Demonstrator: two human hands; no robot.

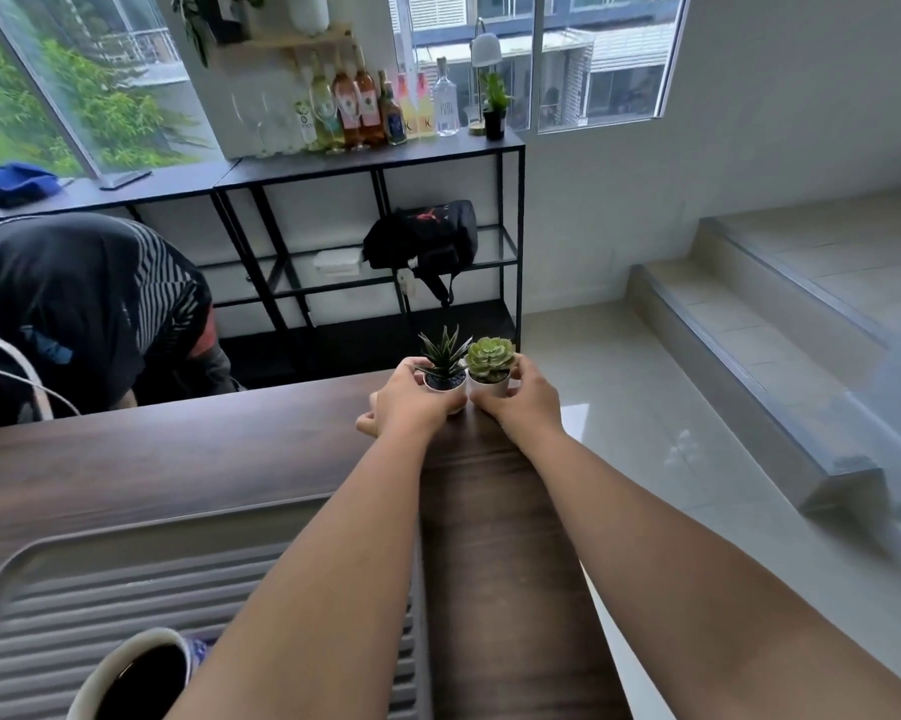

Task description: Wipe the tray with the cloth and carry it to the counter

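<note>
At table's (230,459) far edge, hands gripping two pots (445,389), tray (126,574) nearby

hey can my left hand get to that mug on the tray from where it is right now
Probably yes. The left hand is wrapped around the spiky plant's pot at the table's far edge; once it lets go, nothing blocks the way back to the mug on the tray.

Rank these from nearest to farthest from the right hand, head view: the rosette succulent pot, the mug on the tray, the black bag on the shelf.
1. Rosette succulent pot, held in the right hand at the table's far end.
2. Black bag, beyond it on the shelf.
3. Mug, bottom left on the tray.
</note>
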